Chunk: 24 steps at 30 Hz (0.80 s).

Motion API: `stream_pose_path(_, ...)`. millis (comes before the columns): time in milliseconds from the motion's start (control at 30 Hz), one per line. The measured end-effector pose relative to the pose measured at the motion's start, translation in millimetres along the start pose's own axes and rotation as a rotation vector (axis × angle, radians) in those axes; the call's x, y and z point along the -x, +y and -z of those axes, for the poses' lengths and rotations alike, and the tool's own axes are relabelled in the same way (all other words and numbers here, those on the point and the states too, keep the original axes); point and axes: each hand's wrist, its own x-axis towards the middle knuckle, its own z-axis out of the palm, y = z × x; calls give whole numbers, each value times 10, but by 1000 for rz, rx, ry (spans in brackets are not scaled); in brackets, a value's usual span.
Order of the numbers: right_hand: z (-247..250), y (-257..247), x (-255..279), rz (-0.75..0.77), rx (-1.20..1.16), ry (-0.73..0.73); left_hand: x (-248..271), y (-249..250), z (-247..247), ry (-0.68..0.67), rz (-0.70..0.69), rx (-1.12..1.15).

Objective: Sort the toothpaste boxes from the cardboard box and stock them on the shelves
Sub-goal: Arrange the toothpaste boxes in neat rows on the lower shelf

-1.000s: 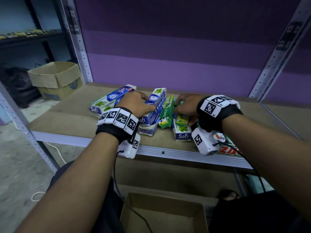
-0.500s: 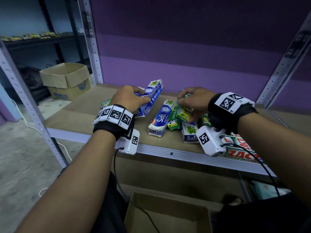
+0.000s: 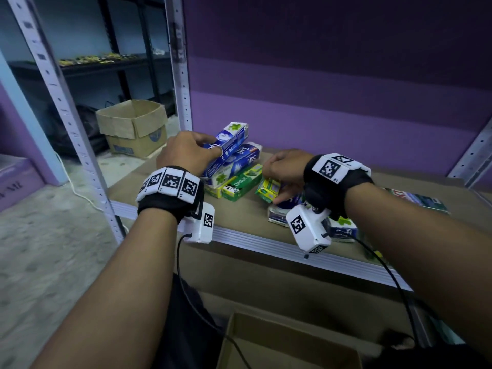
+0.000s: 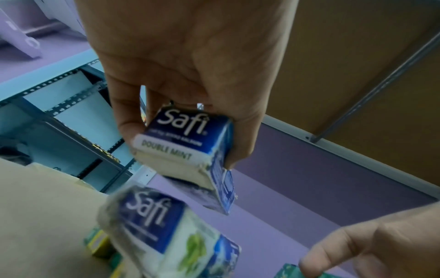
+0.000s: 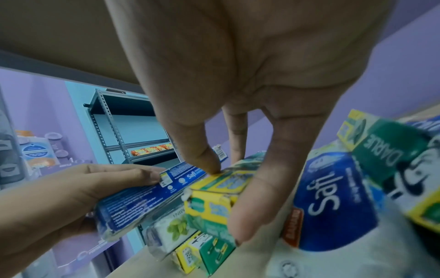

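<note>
Purple-backed shelf (image 3: 266, 217) boards carry the toothpaste boxes, sorted by brand. A blue Safi box (image 3: 226, 149) is gripped by the left hand (image 3: 186, 153) above its stack; a small yellow-green box (image 3: 269, 189) is pinched beneath the right hand (image 3: 286, 169).

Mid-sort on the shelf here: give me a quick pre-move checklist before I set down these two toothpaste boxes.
1. Left hand grips the blue Safi box firmly: ok.
2. Right hand pinches the small green and yellow box: ok.
3. Blue Safi box lifted off the pile: ok.
4. Bare shelf board between the piles for setting down: ok.
5. Stacked Safi and Darlie boxes stable: cannot tell.
6. Cardboard box below emptied: cannot tell.
</note>
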Motion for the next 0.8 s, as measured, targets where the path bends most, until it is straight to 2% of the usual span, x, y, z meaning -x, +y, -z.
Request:
stream_pose_path(167, -204, -69, -262, -35, -30, -2, -101, -246, 83, 33, 41, -26)
stream_pose_path(267, -286, -90, -413, 23, 33, -24, -152, -368, 80, 31, 71, -38)
stream_pose_path(333, -343, -97, -482, 56, -7, -17, -185, -425, 74, 29, 85, -34)
stream_pose_path(467, -471, -129, -557, -30, -116, -18, -248, -516, 71, 28, 86, -41)
stream_pose_path(667, -547, -178, -643, -40, 58, -9, -263, -644, 30, 10, 124, -62)
stream_pose_path(800, -524, -170, -689, -40, 20, 19, -273, -657, 19, 3, 130, -39)
